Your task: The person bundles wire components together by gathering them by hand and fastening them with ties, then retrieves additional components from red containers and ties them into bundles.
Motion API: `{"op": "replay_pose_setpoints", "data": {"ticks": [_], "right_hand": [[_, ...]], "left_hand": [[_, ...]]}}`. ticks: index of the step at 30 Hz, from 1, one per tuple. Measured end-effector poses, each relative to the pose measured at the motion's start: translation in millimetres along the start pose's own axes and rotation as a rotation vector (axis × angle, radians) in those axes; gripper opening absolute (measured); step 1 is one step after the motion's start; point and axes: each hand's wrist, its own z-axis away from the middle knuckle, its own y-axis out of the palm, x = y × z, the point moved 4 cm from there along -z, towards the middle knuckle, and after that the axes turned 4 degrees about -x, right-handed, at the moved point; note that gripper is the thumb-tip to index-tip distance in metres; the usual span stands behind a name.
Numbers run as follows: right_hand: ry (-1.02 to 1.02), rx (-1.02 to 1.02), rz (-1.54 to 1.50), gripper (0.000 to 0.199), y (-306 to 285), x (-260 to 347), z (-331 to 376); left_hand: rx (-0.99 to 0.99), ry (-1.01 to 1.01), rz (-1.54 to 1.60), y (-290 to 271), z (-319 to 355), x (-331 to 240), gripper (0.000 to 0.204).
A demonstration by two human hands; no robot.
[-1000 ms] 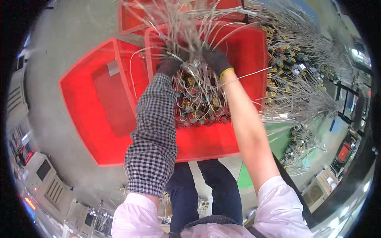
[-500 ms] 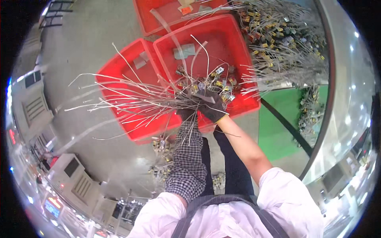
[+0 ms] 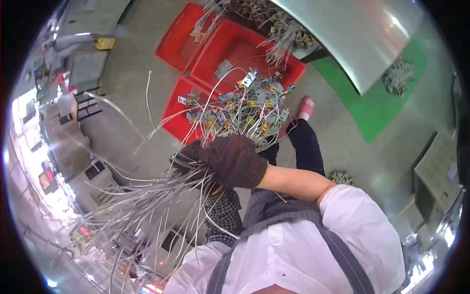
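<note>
The wire bundle (image 3: 142, 203) passes through both hands. The left hand (image 3: 185, 156) sits left of the right hand (image 3: 236, 161), partly behind it. Component ends (image 3: 245, 108) of the bundle lie ahead of the hands, overlapping the view of the bins; loose wire ends trail left and toward the body. The central bin (image 3: 293, 73) adjoins the far-left bin (image 3: 169, 46) and the near-left bin (image 3: 171, 110). A sheet (image 3: 223, 68) lies in the central bin. The worktop (image 3: 350, 36) stands to the right, partly covering the floor mat (image 3: 369, 115).
</note>
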Motion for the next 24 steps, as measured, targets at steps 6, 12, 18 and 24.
{"op": "replay_pose_setpoints", "data": {"ticks": [6, 12, 18, 24], "right_hand": [[-0.083, -0.323, 0.299, 0.049, -42.4, 34.0, 114.7], [0.371, -0.608, -0.108, 0.033, -106.0, -43.4, 280.3], [0.594, -0.861, -0.062, 0.034, -196.8, -120.5, 460.5], [0.649, -1.478, -0.134, 0.04, -247.1, -356.5, 679.1]], "left_hand": [[0.105, 0.155, -0.145, -43.0, 78.0, -54.8, 0.037], [0.206, 0.396, -0.255, -53.9, 152.1, -242.2, 0.037], [0.349, 0.65, -0.403, -34.6, 254.8, -451.8, 0.037], [0.552, 0.82, -0.489, -24.6, 355.9, -622.8, 0.037]]}}
